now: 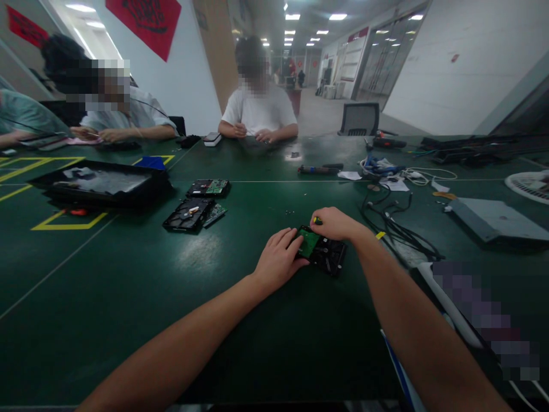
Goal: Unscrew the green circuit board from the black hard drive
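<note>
A black hard drive (329, 255) with a green circuit board (309, 242) on top lies on the dark green table (180, 297) in front of me. My left hand (278, 261) rests on the drive's left side, fingers on the board. Just behind the drive, my right hand (335, 224) is closed on a small screwdriver with a yellow-green handle (317, 220), its tip down at the drive's far edge. A few tiny screws (288, 212) lie just beyond.
Two more opened drives (189, 214) (209, 187) lie to the left, near a black tray (100, 183). Cables (397, 229), a grey laptop (495, 220) and tools sit to the right. A person in a white shirt (259, 111) and others work at the far side.
</note>
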